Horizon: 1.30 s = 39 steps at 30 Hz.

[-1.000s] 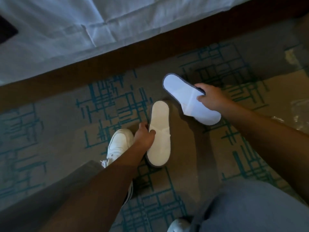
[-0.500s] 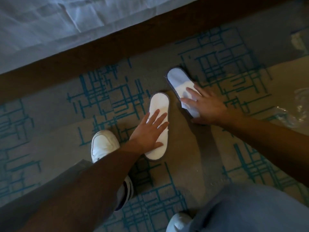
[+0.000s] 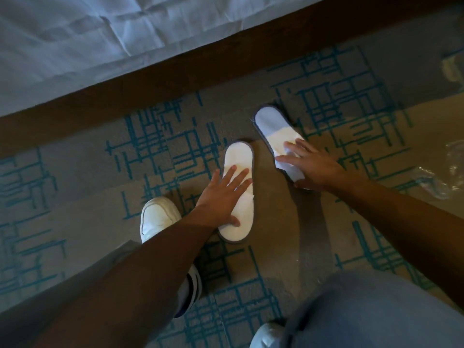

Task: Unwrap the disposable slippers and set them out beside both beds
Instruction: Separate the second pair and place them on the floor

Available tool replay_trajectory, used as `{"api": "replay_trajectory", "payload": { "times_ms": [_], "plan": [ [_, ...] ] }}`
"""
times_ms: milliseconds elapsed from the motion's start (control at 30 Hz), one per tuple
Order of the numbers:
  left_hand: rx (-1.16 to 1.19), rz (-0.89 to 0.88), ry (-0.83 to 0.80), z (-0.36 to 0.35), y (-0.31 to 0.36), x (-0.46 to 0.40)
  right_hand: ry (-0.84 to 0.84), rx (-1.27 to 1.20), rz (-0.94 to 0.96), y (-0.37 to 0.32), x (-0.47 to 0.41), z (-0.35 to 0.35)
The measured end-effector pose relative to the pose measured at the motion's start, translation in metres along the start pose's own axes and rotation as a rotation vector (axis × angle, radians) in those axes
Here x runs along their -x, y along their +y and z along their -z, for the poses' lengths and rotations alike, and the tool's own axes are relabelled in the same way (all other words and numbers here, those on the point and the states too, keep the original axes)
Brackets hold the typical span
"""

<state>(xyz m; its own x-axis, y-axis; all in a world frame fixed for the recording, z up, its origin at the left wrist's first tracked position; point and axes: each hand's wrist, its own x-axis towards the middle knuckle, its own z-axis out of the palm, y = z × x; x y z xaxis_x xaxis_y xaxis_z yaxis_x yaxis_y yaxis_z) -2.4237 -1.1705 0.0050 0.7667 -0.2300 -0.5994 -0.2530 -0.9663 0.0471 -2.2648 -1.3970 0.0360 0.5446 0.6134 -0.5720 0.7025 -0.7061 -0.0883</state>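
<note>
Head view: each grip flat, fingers straight, left hand [image 3: 221,197] and right hand [image 3: 313,167] pressing slippers [image 3: 238,222] near plastic wrapper [image 3: 437,177].

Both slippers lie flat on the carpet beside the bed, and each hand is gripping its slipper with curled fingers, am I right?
Not quite. The head view shows no gripping: the left hand and the right hand press flat, fingers straight, on the left slipper and the right slipper. Both slippers do lie flat on the carpet beside the bed.
</note>
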Motion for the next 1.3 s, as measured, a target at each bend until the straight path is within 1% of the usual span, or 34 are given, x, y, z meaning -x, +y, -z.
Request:
{"api": "replay_trajectory", "payload": {
  "times_ms": [100,233,433,567,700,800,900,1067,1200,1300],
  "plan": [
    [-0.014,0.033,-0.006,0.004,-0.001,-0.005,0.036,-0.055,-0.027,-0.005,-0.001,-0.001],
    [0.082,0.195,-0.025,0.005,0.001,-0.007,0.118,-0.122,-0.072,-0.012,0.0,-0.003],
    [0.105,0.189,0.0,0.004,-0.009,-0.012,0.233,-0.153,-0.139,-0.011,-0.011,-0.001],
    [0.138,0.163,0.011,0.006,-0.021,-0.015,0.13,-0.208,-0.23,-0.008,-0.015,-0.015],
    [0.128,0.172,0.025,0.013,-0.034,-0.023,0.171,-0.187,-0.244,-0.012,-0.013,-0.027],
    [0.165,0.193,0.025,0.021,-0.049,-0.03,0.138,-0.179,-0.256,-0.019,-0.014,-0.027],
    [0.167,0.18,0.028,0.021,-0.053,-0.031,0.122,-0.187,-0.254,-0.024,-0.019,-0.029],
    [0.148,0.205,0.034,0.016,-0.05,-0.033,0.194,-0.173,-0.185,-0.032,-0.034,-0.024],
    [0.142,0.211,0.048,0.014,-0.05,-0.034,0.195,-0.251,-0.173,-0.043,-0.043,-0.017],
    [0.151,0.198,0.06,0.014,-0.052,-0.032,0.244,-0.303,-0.168,-0.04,-0.042,-0.01]
  ]
}}
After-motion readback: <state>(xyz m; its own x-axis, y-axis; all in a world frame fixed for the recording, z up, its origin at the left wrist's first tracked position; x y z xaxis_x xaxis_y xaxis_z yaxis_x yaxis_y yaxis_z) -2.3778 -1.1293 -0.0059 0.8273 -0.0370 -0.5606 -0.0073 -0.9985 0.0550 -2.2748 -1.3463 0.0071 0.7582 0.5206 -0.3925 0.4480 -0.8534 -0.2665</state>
